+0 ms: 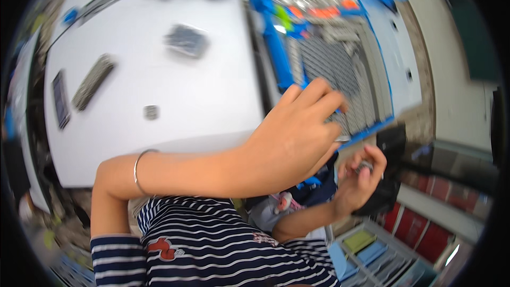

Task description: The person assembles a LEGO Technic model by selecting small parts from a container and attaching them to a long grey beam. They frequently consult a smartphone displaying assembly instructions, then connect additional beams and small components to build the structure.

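left hand: fingers reach onto blue tray of grey parts | right hand: curled around small grey part | white table: scattered grey components

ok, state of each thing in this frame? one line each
left hand: reaching across, fingertips on the blue tray, holding nothing visible
right hand: curled shut on small grey part
blue tray: on the white table, filled with grey parts
bracelet: on left wrist

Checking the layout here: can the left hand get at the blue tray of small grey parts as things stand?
Probably yes: the left hand is already over the near corner of the blue tray, fingertips on the grey parts, nothing between them.
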`<move>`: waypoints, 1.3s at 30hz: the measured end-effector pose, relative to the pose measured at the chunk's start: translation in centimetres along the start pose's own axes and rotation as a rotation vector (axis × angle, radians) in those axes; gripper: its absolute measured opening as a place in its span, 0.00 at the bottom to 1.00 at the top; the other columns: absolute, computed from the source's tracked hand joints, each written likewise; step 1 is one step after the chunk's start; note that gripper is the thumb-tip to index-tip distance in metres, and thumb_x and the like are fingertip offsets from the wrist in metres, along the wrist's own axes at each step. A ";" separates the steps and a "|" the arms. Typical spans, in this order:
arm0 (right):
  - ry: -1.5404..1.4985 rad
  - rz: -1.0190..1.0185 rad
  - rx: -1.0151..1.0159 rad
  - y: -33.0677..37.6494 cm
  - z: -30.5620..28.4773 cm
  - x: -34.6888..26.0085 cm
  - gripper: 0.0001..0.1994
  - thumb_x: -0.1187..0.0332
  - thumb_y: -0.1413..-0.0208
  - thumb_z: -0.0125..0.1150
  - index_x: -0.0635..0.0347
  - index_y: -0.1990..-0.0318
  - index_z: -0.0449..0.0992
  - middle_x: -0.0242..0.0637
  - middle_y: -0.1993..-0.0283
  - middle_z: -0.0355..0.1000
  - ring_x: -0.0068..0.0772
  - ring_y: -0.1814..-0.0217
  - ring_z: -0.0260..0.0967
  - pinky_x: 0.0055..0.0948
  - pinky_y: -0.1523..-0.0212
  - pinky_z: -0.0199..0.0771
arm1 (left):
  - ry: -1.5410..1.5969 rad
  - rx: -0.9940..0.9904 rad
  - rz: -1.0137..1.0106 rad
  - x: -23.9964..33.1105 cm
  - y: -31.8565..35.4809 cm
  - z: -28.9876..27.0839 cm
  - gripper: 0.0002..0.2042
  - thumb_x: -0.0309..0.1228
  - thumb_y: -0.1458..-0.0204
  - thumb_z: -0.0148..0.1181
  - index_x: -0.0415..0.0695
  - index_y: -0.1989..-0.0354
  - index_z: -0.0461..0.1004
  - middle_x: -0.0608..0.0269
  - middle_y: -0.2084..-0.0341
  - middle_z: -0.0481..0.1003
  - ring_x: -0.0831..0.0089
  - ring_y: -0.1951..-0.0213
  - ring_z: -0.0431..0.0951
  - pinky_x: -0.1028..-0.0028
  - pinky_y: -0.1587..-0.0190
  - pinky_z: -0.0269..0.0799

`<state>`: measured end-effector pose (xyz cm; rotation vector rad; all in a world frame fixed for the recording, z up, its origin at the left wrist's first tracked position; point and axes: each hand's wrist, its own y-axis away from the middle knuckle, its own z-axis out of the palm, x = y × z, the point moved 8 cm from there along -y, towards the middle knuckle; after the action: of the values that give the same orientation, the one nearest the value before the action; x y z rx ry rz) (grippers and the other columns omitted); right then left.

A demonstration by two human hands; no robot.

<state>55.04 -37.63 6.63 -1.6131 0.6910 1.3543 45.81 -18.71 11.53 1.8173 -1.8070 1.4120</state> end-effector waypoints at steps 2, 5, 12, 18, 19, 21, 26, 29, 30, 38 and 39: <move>-0.058 0.018 -0.017 0.9 0.9 0.6 0.26 0.58 0.33 0.58 0.71 0.38 0.70 0.40 0.59 0.65 0.23 0.72 0.59 0.21 0.72 0.60 | -0.147 0.243 0.096 -1.9 -0.2 -6.7 0.05 0.28 0.48 0.73 0.42 0.69 0.83 0.56 0.46 0.79 0.54 0.45 0.74 0.58 0.44 0.70; -0.036 0.064 -0.143 2.5 4.2 0.5 0.20 0.69 0.32 0.57 0.70 0.37 0.70 0.40 0.56 0.69 0.20 0.69 0.60 0.18 0.70 0.59 | -0.437 0.423 -0.050 -11.4 -3.9 -22.8 0.10 0.33 0.44 0.70 0.41 0.58 0.88 0.54 0.53 0.83 0.56 0.46 0.80 0.57 0.44 0.76; -0.060 0.220 -0.512 5.9 19.0 0.6 0.15 0.85 0.35 0.63 0.70 0.42 0.74 0.47 0.50 0.83 0.27 0.54 0.79 0.20 0.59 0.75 | -0.806 0.689 -1.159 -37.7 -2.6 -51.1 0.25 0.44 0.45 0.74 0.49 0.41 0.85 0.42 0.32 0.73 0.58 0.35 0.76 0.64 0.40 0.78; 0.026 0.174 -0.712 8.2 28.4 1.0 0.09 0.83 0.36 0.64 0.71 0.49 0.80 0.48 0.54 0.83 0.31 0.56 0.80 0.29 0.51 0.80 | -0.789 0.774 -1.098 -52.9 -2.2 -50.0 0.16 0.36 0.41 0.68 0.45 0.47 0.87 0.49 0.40 0.79 0.54 0.36 0.76 0.58 0.37 0.73; 0.029 0.223 -0.679 8.3 28.9 1.4 0.09 0.83 0.36 0.63 0.71 0.50 0.81 0.47 0.56 0.84 0.32 0.56 0.80 0.29 0.51 0.80 | -0.792 0.774 -1.085 -54.0 -2.4 -49.8 0.15 0.35 0.41 0.67 0.45 0.48 0.87 0.51 0.41 0.80 0.53 0.36 0.76 0.57 0.36 0.73; 0.051 0.245 -0.652 8.3 29.8 1.6 0.09 0.83 0.37 0.63 0.71 0.51 0.82 0.46 0.59 0.84 0.32 0.57 0.80 0.30 0.51 0.80 | -0.820 0.713 -1.067 -55.1 -2.5 -49.4 0.20 0.37 0.37 0.62 0.44 0.39 0.83 0.48 0.36 0.77 0.51 0.30 0.72 0.55 0.31 0.69; 0.141 0.126 -0.709 7.3 32.1 0.8 0.09 0.78 0.35 0.62 0.70 0.50 0.82 0.46 0.62 0.82 0.34 0.59 0.78 0.30 0.53 0.77 | -0.720 0.731 -1.126 -55.3 -1.0 -47.8 0.23 0.43 0.40 0.67 0.48 0.39 0.82 0.55 0.33 0.74 0.55 0.29 0.66 0.55 0.32 0.67; 0.218 0.025 -0.785 6.8 33.9 -0.2 0.10 0.76 0.36 0.63 0.69 0.50 0.82 0.46 0.62 0.83 0.35 0.60 0.78 0.32 0.54 0.77 | -0.793 0.719 -1.103 -55.3 -1.2 -47.3 0.27 0.47 0.44 0.71 0.45 0.40 0.82 0.54 0.36 0.75 0.53 0.31 0.68 0.54 0.32 0.68; 0.247 -0.022 -0.815 6.8 34.5 -0.6 0.10 0.77 0.36 0.63 0.69 0.50 0.82 0.46 0.62 0.83 0.36 0.60 0.78 0.32 0.53 0.77 | -0.812 0.759 -1.084 -54.8 -1.4 -47.4 0.26 0.47 0.45 0.71 0.46 0.41 0.82 0.53 0.35 0.75 0.51 0.31 0.68 0.54 0.33 0.69; 0.347 -0.183 -0.808 6.5 36.6 -1.8 0.13 0.80 0.40 0.68 0.66 0.48 0.84 0.44 0.53 0.77 0.36 0.53 0.77 0.31 0.53 0.77 | -0.338 0.346 -0.344 -31.7 4.0 -41.1 0.16 0.43 0.47 0.68 0.43 0.60 0.87 0.48 0.67 0.83 0.51 0.58 0.83 0.59 0.47 0.78; 0.297 -0.165 -0.790 6.4 36.9 -1.9 0.14 0.80 0.40 0.68 0.67 0.47 0.84 0.42 0.54 0.76 0.35 0.54 0.77 0.30 0.53 0.77 | -0.415 0.408 -0.027 -24.9 8.0 -39.1 0.12 0.39 0.42 0.65 0.43 0.64 0.85 0.50 0.67 0.82 0.52 0.61 0.82 0.56 0.52 0.78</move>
<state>32.04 -7.99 6.57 -2.4685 0.1610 1.3564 26.25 24.01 10.07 2.4875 -1.7475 1.5733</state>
